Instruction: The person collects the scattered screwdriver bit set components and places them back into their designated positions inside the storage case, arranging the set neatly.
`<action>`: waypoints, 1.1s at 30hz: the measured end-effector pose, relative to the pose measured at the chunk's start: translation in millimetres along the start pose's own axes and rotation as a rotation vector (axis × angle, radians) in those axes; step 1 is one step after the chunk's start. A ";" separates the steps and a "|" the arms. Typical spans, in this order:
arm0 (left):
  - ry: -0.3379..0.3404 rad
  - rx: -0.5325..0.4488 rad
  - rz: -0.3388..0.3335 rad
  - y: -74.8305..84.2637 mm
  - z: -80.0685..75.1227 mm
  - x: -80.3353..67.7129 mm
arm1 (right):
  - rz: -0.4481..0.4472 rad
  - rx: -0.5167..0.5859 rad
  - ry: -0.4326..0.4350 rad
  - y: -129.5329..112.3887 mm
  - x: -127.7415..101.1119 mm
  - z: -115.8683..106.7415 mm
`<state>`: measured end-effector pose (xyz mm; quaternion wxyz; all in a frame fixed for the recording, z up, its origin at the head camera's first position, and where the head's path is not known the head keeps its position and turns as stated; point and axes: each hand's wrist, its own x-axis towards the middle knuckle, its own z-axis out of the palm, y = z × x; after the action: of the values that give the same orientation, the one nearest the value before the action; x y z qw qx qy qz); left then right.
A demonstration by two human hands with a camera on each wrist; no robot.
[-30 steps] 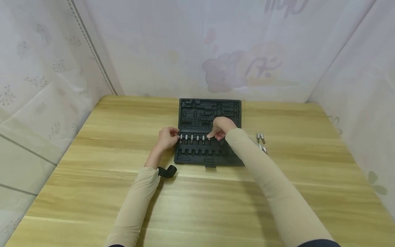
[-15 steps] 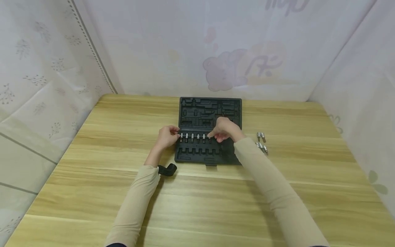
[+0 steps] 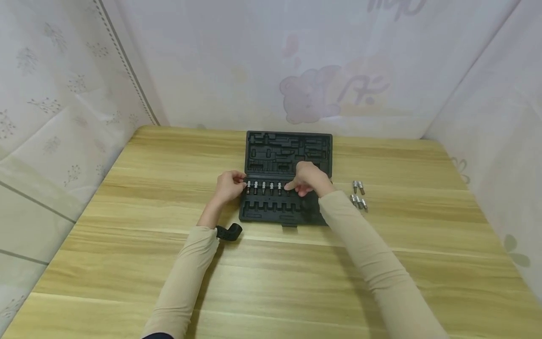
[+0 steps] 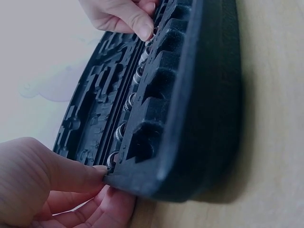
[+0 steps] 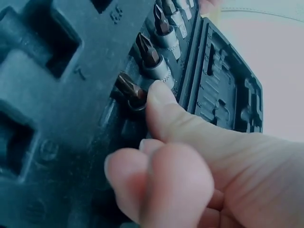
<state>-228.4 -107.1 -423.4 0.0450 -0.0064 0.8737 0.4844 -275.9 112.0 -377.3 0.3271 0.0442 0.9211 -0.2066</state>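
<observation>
1. Head view: the left hand [image 3: 229, 186] grips the left edge of the open black tool case [image 3: 288, 155], thumb and fingers curled round its rim; the right hand [image 3: 308, 179] presses a bit socket [image 3: 288, 189] into the case's middle row with its fingertips. Five bit sockets [image 3: 263, 188] already stand in that row, left of the right hand.
2. Also there: five loose sockets [image 3: 358, 195] lie on the wooden table [image 3: 127, 263], well right of the case — by my judgement roughly half are seated, these remain. A black elbow piece [image 3: 230, 232] lies just off the case's near left corner.
3. Left wrist view: the thumb [image 4: 71, 173] pinches the case corner, seated sockets lined along the groove beyond it.
4. Right wrist view: the thumb tip [image 5: 164, 97] pushes the dark-tipped socket [image 5: 130, 90] down into its slot — not quite level yet, it seems.
</observation>
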 end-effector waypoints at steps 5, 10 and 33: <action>0.003 0.005 0.005 0.4 -0.1 0.9 | -0.012 -0.017 0.011 2.9 5.4 0.9; -0.009 -0.004 -0.011 0.6 0.2 1.5 | -0.038 0.094 -0.017 11.5 9.6 -0.2; -0.018 -0.031 -0.038 -0.6 0.8 1.5 | -0.173 0.381 0.035 33.6 -10.4 -13.9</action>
<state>-229.8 -106.6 -424.5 0.0619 -0.0196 0.8653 0.4970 -268.6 148.9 -372.9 0.2777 0.0298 0.8712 -0.4037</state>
